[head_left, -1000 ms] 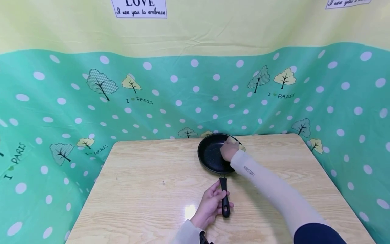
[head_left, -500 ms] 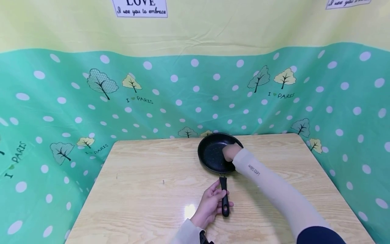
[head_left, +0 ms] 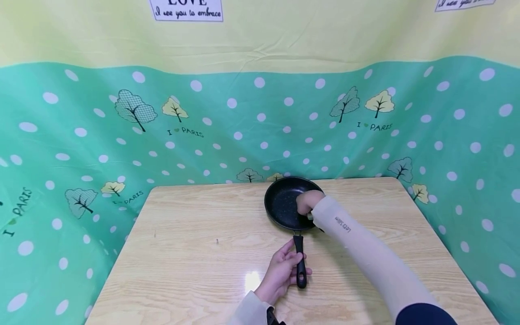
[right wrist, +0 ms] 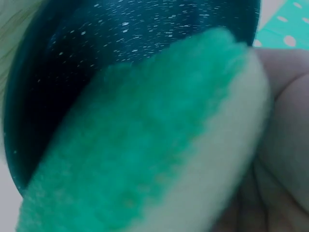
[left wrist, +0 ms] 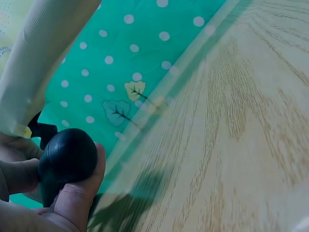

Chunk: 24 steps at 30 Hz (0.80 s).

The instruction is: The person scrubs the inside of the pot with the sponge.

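Observation:
A black speckled frying pan [head_left: 283, 208] lies near the table's back edge, its handle [head_left: 300, 259] pointing toward me. My left hand [head_left: 280, 272] grips that handle, and in the left wrist view the thumb and fingers wrap round its rounded black end [left wrist: 68, 155]. Over the right part of the pan is my right hand [head_left: 310, 201], holding a sponge [right wrist: 130, 145]. The right wrist view shows the sponge's rough green side toward the pan's inside and its pale side against the hand. In the head view the hand and sleeve hide nearly all of it.
The light wood table [head_left: 195, 243] extends on both sides of the pan. A green and yellow patterned curtain [head_left: 219, 113] hangs close behind the table's back edge and along its sides. My right sleeve [head_left: 361, 248] crosses the table's right half.
My right hand and sponge have shifted from the pan's far right rim to its nearer right side, covering more of the sponge. The left hand and pan stay nearly still.

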Each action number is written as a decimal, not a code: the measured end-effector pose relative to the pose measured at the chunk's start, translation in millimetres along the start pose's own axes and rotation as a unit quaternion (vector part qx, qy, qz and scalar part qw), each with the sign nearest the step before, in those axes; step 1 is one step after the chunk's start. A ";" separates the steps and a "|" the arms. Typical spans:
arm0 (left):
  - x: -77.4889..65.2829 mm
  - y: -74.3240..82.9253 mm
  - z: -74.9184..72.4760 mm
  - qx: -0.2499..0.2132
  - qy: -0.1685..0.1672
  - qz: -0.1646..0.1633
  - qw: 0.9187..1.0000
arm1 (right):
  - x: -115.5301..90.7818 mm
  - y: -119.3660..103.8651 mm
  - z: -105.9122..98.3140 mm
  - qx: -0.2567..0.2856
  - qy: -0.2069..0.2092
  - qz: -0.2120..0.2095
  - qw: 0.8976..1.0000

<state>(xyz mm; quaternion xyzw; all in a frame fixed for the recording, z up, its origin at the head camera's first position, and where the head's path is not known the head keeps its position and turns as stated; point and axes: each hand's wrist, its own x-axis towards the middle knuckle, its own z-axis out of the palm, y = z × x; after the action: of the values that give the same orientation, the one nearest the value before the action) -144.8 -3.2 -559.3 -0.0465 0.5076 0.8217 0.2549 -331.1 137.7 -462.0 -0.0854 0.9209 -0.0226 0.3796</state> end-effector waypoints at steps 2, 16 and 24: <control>0.4 0.0 0.6 -0.002 -0.001 0.001 1.000 | -1.8 0.2 -0.1 -0.003 -0.001 -0.005 1.000; 2.8 1.6 0.1 -0.006 0.002 -0.003 1.000 | -14.7 -8.9 9.1 -0.019 -0.024 -0.107 0.994; 2.3 0.6 0.0 -0.006 -0.002 -0.007 1.000 | -15.9 -13.9 15.9 0.009 -0.020 -0.155 0.988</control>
<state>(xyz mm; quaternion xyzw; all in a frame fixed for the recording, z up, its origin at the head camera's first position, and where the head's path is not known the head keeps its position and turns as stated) -147.0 -2.6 -559.6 -0.0495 0.5017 0.8231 0.2614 -307.0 127.3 -460.7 -0.2238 0.8884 -0.0880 0.3910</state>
